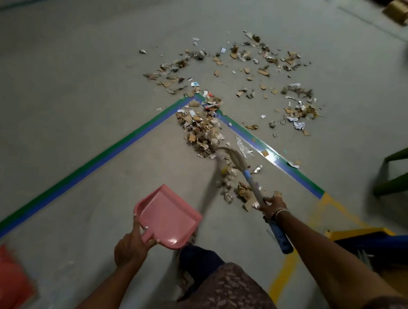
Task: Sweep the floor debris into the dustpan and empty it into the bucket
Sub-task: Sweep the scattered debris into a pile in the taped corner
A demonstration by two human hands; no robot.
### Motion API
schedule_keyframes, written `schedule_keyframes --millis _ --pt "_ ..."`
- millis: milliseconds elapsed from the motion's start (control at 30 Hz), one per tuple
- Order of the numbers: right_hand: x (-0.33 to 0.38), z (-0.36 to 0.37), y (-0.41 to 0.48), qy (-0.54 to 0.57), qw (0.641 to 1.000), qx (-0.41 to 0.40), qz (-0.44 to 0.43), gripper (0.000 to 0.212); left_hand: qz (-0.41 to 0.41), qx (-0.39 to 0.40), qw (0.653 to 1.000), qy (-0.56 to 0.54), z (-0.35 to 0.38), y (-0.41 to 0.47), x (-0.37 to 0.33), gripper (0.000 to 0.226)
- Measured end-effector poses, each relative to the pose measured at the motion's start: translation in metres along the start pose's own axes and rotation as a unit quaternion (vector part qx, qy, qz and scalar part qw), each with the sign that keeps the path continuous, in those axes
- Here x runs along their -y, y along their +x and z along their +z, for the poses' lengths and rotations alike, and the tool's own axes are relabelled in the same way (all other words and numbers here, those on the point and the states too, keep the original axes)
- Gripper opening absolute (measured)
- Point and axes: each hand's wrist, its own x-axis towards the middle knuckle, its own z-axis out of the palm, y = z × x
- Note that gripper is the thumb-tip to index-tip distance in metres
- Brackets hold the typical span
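Left hand (130,245) grips the dustpan (168,214), mouth pointing forward; right hand (275,206) grips the broom (248,178), shaft slanting forward-left into debris (202,130).

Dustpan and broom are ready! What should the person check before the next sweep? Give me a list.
1. The left hand grips the pink dustpan: ok.
2. The right hand grips the broom: ok.
3. The dustpan has room: ok, it looks empty.
4. The dustpan lip is flat on the floor: cannot tell, the picture is blurred.
5. All debris is gathered in one pile: not ok, lots lies scattered past the tape corner.
6. The bucket is nearby: cannot tell, only a blurred orange thing shows at lower left.
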Motion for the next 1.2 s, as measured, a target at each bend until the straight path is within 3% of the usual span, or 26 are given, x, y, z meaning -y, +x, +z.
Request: schedule_keyframes --millis 267,500,767,1000,1200 --pt "-0.024 -0.080 -0.034 0.014 0.999 -0.029 -0.035 0.055 -0.019 0.014 1.000 -0.015 0.028 -0.035 -0.014 0.111" --pt "-0.096 -0.106 -0.042 -0.066 0.995 0.052 -0.052 0.060 -0.036 0.031 0.998 -0.030 0.055 -0.062 -0.042 0.111" --pt "-0.145 -0.133 0.006 -0.194 0.966 0.171 -0.030 0.060 -0.084 0.062 0.993 -0.055 0.107 -0.098 -0.088 0.111" --pt "-0.145 -0.164 0.085 -0.182 0.973 0.141 -0.014 0.056 -0.115 0.057 0.989 -0.072 0.142 -0.124 -0.164 0.107" --pt "-0.090 -0.184 0.162 -0.124 0.984 0.103 -0.080 0.053 -0.143 0.043 0.981 -0.122 0.163 -0.133 -0.237 0.111"
